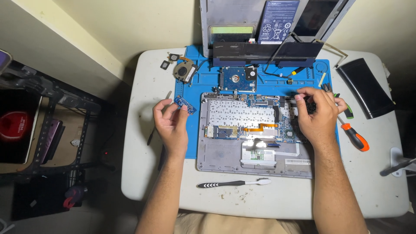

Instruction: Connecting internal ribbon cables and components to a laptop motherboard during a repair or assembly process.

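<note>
Nearest the person, a toothbrush [234, 183] with a dark handle is lying on the white table [143, 173], well short of either set of fingers and untouched. Just beyond it the opened laptop base [225, 158] is sitting on the blue work mat [193, 143], its boards and an orange ribbon cable exposed.

The left hand [171, 125] is hovering off the left edge of the base, pinching a small blue circuit board [185, 104] between thumb and forefinger, with the remaining fingers loosely curled beneath. The board is riding above the mat, tilted, touching nothing but the fingertips. Holding it by its edges, as it seems to be held, is the sound way to keep skin off the contacts.

The right hand [318, 115] is resting over the right side of the base, fingers bent and pressed together around a small dark part; whether they are actually gripping it I cannot tell. Working there calls for a light, straight pull, since thin cables are running close under the fingertips.

Just right of those fingers an orange-handled screwdriver [354, 136] is lying within easy reach. Farther on, beyond both hands, a hard drive [237, 79] and a cooling fan [185, 70] are parked on the mat.
</note>
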